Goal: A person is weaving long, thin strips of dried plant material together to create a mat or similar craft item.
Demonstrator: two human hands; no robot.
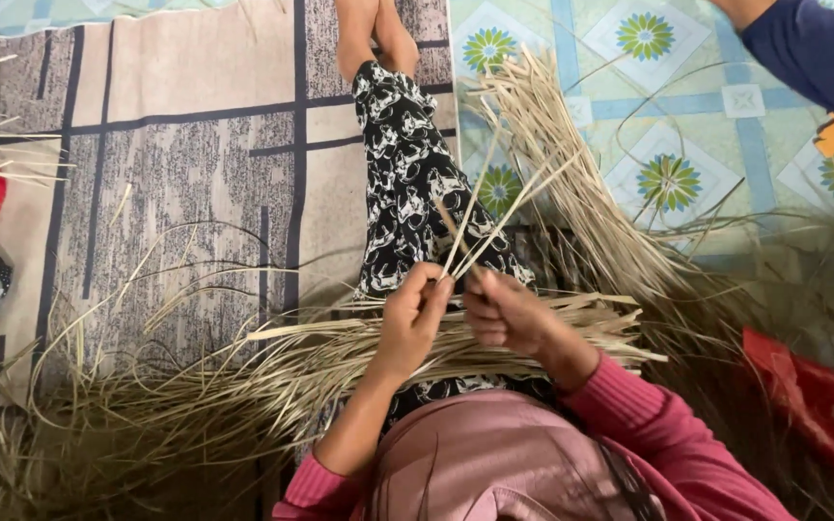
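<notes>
Two hands: both meet just above the bundle of dried leaf strips [340,338] that lies across the person's lap.
Left hand [413,314]: its grip is closed, fingers curled and pinched on the lower ends of a few thin pale strips [480,217].
Right hand [506,311]: its grip is also closed, fingertips pinching the same thin pale strips, right beside the left hand.
Thin pale strips: they rise from the two grips and fan out away from the bundle, over the leg in black-and-white patterned cloth [412,183].
Bundle: long, flat, spread sideways under both wrists, its ends trailing over the grey patterned rug [176,164].
Loose heap of strips [571,193]: beyond the bundle, on the blue flowered mat [687,145].
Other person's blue sleeve [813,53]: far from the bundle, at the upper corner.
Red bag [818,400]: beside the bundle's right end.
</notes>
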